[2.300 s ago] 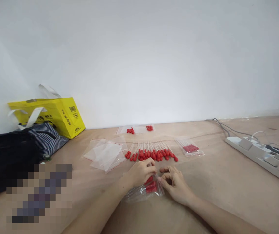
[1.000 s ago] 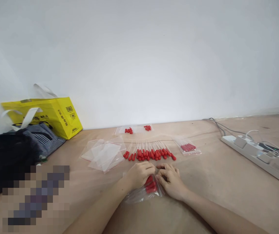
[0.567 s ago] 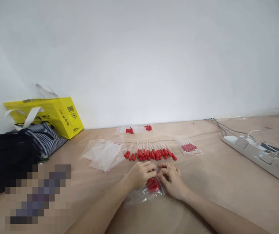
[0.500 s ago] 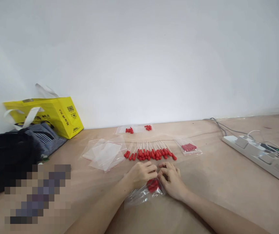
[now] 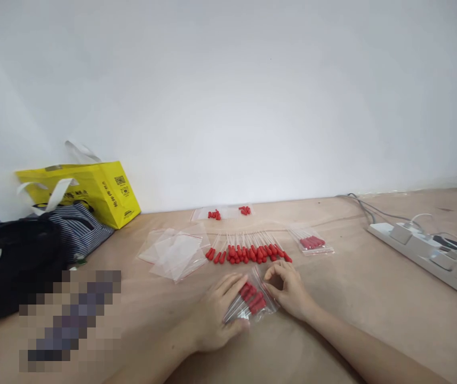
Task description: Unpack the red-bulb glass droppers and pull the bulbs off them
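Note:
A clear zip bag [image 5: 268,306] of droppers [image 5: 257,302] with red bulbs and clear stems lies before me, stems pointing left. My left hand [image 5: 218,309] rests across its left part, fingers stretched out and thumb spread along the lower side. At the bag's right edge, by the red-lined seal, my right hand [image 5: 286,288] has its thumb and forefinger curled together on the plastic; the exact contact is hard to see. Just beyond lies a row of loose droppers [image 5: 248,254], bulbs toward me.
Flat bags [image 5: 176,250] overlap at left. A filled bag [image 5: 312,242] lies right of the row; another bag with red bulbs [image 5: 245,210] is by the wall. A power strip [image 5: 424,261] with cables stands right. A yellow bag [image 5: 120,197], striped bag [image 5: 80,229] and black bag [image 5: 16,266] crowd the left.
My left hand has moved from the seal and flattened over the filled bag. The bag has turned, with its seal now on the right. My right hand stays near that edge.

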Motion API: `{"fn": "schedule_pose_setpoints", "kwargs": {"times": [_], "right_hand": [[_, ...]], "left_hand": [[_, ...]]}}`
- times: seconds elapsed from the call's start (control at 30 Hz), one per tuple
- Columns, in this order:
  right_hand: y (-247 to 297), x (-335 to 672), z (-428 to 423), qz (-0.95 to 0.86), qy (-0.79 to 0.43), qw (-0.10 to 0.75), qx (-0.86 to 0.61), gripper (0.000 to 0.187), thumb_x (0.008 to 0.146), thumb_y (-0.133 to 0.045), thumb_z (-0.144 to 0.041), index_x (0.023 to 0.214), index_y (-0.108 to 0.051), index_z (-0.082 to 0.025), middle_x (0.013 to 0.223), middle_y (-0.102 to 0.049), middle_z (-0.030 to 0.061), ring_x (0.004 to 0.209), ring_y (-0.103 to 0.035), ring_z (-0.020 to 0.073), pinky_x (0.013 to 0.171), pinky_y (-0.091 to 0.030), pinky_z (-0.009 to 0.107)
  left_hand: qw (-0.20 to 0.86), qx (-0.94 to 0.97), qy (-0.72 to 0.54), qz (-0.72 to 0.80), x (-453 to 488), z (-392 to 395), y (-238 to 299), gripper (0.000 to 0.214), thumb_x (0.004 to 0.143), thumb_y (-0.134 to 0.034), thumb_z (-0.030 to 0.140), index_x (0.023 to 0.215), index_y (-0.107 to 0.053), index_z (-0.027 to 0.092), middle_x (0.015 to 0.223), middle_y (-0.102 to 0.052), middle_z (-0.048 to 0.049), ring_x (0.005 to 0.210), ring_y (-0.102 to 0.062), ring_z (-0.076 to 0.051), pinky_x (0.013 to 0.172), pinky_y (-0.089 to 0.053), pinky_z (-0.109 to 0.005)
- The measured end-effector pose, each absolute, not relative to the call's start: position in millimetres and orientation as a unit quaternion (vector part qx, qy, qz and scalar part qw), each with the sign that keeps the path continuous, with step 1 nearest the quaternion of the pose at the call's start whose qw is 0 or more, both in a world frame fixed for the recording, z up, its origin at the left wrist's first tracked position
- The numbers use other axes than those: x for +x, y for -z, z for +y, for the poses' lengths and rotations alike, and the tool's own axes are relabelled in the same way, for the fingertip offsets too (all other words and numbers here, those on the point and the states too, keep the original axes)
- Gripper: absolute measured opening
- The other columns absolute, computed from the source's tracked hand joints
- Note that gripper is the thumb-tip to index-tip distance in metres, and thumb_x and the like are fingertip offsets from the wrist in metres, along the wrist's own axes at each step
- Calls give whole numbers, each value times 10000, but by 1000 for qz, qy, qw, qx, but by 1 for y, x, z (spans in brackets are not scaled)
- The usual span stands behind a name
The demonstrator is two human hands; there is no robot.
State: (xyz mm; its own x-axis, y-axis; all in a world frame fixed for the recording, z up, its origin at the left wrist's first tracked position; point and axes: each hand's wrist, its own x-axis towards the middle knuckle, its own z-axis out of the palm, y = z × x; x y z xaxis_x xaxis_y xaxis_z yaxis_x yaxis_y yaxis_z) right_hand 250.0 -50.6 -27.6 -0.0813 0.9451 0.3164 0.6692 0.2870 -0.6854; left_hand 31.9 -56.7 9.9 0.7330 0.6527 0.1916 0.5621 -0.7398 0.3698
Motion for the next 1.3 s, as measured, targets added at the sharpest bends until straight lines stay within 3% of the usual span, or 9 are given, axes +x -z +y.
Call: {"fn": "schedule_pose_setpoints", "kwargs": {"times": [0.13,0.27,0.43,0.5,0.63,0.77,0.97,1.13,1.3], "right_hand": [[21,256,-49,-796,-179,337,-471,133,726,-582,-354,717,-630,-230,811,-546,25,826,-479,183,783,-325,357],[16,257,-51,-841,-202,278,-418,218,732,-570,-431,775,-642,-229,663,-514,0,717,-468,158,724,-341,316],[14,251,-54,-837,-227,252,-430,404,511,-697,-545,573,-561,-169,593,-483,-27,626,-454,134,620,-338,263],[12,247,-56,-830,-218,252,-446,390,483,-721,-514,591,-570,-171,603,-492,-26,624,-458,137,615,-338,261],[4,240,-64,-817,-231,295,-437,224,615,-666,-296,815,-626,-203,772,-547,12,731,-499,155,655,-373,254],[2,237,-67,-820,-257,308,-408,256,628,-609,-158,878,-604,-211,933,-560,27,882,-506,164,779,-367,266],[7,236,-63,-792,-241,273,-490,299,522,-719,-327,708,-536,-182,734,-566,-5,729,-492,168,680,-369,281],[12,233,-62,-770,-301,310,-469,259,541,-679,-231,723,-501,-182,722,-549,-19,655,-481,127,574,-363,221],[8,231,-65,-800,-282,305,-433,195,572,-619,-174,721,-493,-186,706,-534,-26,692,-470,131,643,-366,235]], "left_hand": [[199,900,-129,367,10,-72,-6,573,782,-498,343,1307,-277,282,1321,-389,-38,1198,-354,-237,1001,-296,-426],[209,886,-145,388,5,-69,-5,473,797,-461,305,1260,-374,262,1265,-463,-35,1152,-421,-207,976,-346,-376],[207,882,-167,389,8,-64,0,426,806,-442,295,1230,-422,255,1221,-511,-29,1134,-449,-188,971,-359,-354],[204,882,-174,388,9,-65,2,414,813,-431,299,1225,-430,255,1223,-509,-28,1136,-449,-188,973,-359,-353],[197,873,-182,408,12,-67,2,397,818,-424,303,1209,-451,242,1219,-511,-38,1131,-456,-191,968,-367,-357],[197,868,-185,417,14,-67,3,392,819,-418,290,1204,-456,228,1218,-512,-43,1130,-453,-188,974,-358,-366],[214,866,-197,407,12,-66,6,394,826,-415,291,1216,-440,246,1234,-497,-37,1137,-443,-195,980,-346,-390],[211,867,-184,413,12,-66,3,393,827,-411,293,1216,-436,251,1241,-489,-38,1143,-438,-195,976,-350,-392],[207,867,-177,417,10,-65,5,390,823,-416,292,1206,-449,229,1235,-495,-46,1148,-434,-193,982,-345,-371]]}}
